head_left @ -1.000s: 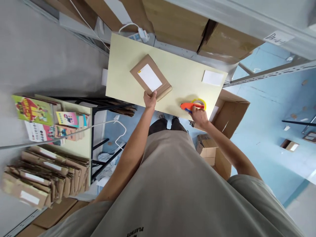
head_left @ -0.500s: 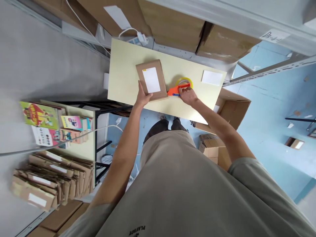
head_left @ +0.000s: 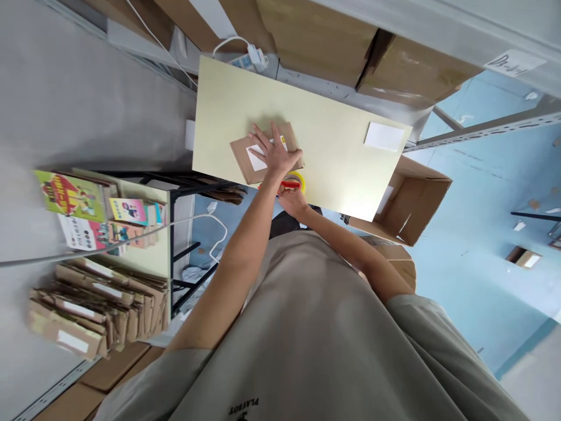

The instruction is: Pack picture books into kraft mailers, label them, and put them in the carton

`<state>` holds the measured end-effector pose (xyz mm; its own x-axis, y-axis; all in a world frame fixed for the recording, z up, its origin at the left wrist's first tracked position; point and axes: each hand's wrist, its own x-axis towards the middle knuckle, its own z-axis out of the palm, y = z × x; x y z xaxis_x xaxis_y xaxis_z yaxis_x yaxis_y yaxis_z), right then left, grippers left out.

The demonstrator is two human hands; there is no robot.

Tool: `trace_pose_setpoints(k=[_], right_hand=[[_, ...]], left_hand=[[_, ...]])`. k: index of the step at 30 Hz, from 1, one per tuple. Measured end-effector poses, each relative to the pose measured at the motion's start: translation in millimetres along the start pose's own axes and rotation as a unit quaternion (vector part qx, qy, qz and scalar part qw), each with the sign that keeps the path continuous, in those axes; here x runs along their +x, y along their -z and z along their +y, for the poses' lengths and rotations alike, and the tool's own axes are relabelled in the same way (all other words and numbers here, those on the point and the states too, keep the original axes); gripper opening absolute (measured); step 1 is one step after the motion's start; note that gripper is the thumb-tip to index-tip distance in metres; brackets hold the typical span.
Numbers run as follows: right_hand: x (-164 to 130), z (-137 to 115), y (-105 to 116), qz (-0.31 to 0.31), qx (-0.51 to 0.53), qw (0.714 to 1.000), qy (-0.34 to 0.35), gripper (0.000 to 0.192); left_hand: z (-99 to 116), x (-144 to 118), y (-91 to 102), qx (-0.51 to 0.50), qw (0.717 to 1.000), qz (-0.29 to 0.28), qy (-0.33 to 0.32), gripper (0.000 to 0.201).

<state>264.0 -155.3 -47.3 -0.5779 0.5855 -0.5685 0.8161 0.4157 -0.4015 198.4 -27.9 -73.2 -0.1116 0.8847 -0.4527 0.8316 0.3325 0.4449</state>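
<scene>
Head view, package (head_left: 251,167) beneath left hand (head_left: 277,158), tape dispenser (head_left: 291,184) in right hand (head_left: 293,202)

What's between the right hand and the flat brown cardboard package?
The orange-red plastic tape dispenser with yellow roll, held by the right hand, shows there in the head view; the left wrist partly hides it.

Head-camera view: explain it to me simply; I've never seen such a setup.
There is no machine here, just a person's two bare hands. One camera, worn on the head, looks forward and down, so arms reach in from below. On the pale cream rectangular tabletop lie a flat brown cardboard parcel with a white label and, farther right, a white rectangular sheet. The left hand is spread over the parcel. The right hand grips a red-orange tape dispenser with a yellow-rimmed roll, partly hidden by the left forearm.
</scene>
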Motion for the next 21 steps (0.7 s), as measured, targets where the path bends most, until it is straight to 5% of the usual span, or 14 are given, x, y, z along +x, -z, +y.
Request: trace_pose_setpoints(k=[3, 9, 14, 21], right_hand=[[-41.8, 29.6, -11.1, -0.034, -0.022, 0.999, -0.032, 0.046], [-114.7, 130.9, -7.5, -0.061, -0.070, 0.987, -0.132, 0.059], [-78.6, 164.2, 26.1, 0.007, -0.096, 0.985, -0.143, 0.061], [-46.7, 138.4, 41.1, -0.010, -0.106, 0.992, -0.071, 0.058]], left_hand=[[4.0, -8.4, 2.2, -0.034, 0.998, 0.012, 0.046, 0.098], [15.5, -17.7, 5.9, -0.067, 0.998, 0.000, 0.004, 0.093], [13.6, -21.5, 8.7, -0.035, 0.999, 0.017, 0.036, 0.110], [-0.7, -36.0, 23.9, -0.048, 0.999, -0.004, -0.018, 0.115]])
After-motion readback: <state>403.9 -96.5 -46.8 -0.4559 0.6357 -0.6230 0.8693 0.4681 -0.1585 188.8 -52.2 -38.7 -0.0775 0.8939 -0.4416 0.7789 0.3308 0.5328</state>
